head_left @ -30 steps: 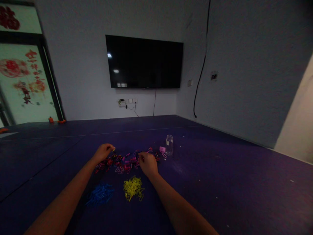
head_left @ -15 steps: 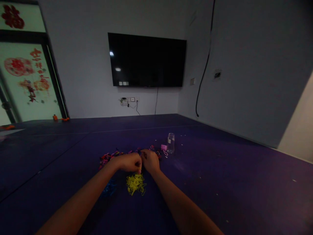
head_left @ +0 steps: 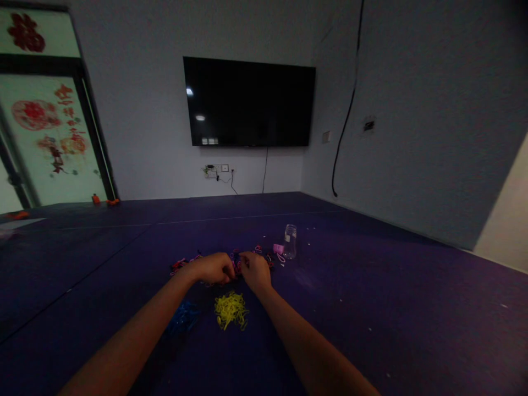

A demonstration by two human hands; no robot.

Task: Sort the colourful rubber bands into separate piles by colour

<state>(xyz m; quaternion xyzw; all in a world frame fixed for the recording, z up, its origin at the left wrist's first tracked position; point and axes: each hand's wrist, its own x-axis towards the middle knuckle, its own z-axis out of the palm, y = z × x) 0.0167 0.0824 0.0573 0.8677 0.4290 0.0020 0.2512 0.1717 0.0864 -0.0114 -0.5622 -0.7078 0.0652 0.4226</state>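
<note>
My left hand (head_left: 216, 268) is over the near side of a mixed heap of small rubber bands (head_left: 178, 266), pink, red and dark. Its fingers are curled together at the tips, and anything in them is too small to make out. Close beside it, my right hand (head_left: 254, 269) reaches into the same heap with bent, closed fingertips; what they grip is hidden. Nearer to me lies a loose pile of yellow rubber bands (head_left: 231, 311). A blue pile (head_left: 184, 317) sits to its left, partly beside my left forearm.
A clear jar (head_left: 290, 243) stands upright right of the heap, with a pink lid-like piece with a loop (head_left: 278, 249) next to it. Small white scraps dot the purple floor (head_left: 371, 286). A television (head_left: 249, 104) hangs on the far wall; a black cable (head_left: 345, 121) dangles at right.
My left hand has moved up from the edge of the yellow pile to the mixed heap. My right hand stays at about the same place in the heap.
</note>
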